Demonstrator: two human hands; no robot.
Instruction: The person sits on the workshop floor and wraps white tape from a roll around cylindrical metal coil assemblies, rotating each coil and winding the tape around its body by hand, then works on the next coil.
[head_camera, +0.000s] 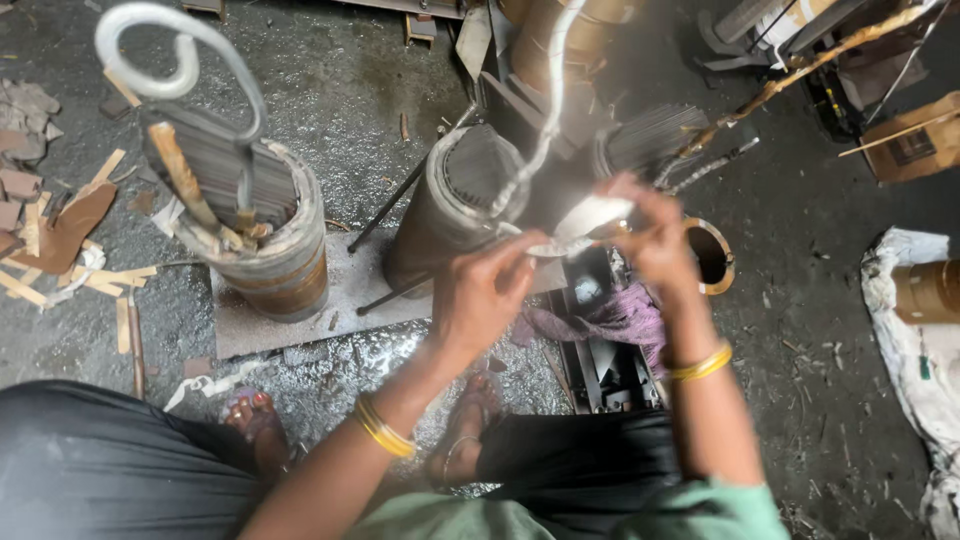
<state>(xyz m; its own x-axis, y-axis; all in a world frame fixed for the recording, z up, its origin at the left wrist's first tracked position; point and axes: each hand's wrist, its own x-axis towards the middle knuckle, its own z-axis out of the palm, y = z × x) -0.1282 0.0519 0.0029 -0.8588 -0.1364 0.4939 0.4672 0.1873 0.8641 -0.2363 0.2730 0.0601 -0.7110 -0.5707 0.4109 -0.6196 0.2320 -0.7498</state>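
Both hands met in front of the person, above the floor (330, 80). The left hand (487, 290) had its fingers pinched shut on the near end of a bright metal strip (585, 222); the right hand (650, 235) closed on the strip's far end, just beside the left. Blur hid the exact finger placement.

From the hands, the strip led on as a pale wire (552, 110) that ran up and away, its long axis nearly upright in the view, passing over a dark wound coil (455, 205) that stood directly beyond the left hand. So the left hand sat nearer the coil, the right nearer a brass ring (712, 258) on the floor.

A second coil (265, 230) stood well to the left on a grey plate (340, 300), with a looped wire (170, 60) rising from it. Purple cloth (610, 315) lay below the hands.

No readable labels showed. A brown cardboard box (915, 150) sat at the far right edge, and a white sack (900, 330) lay below it. Wood scraps (70, 250) littered the left.
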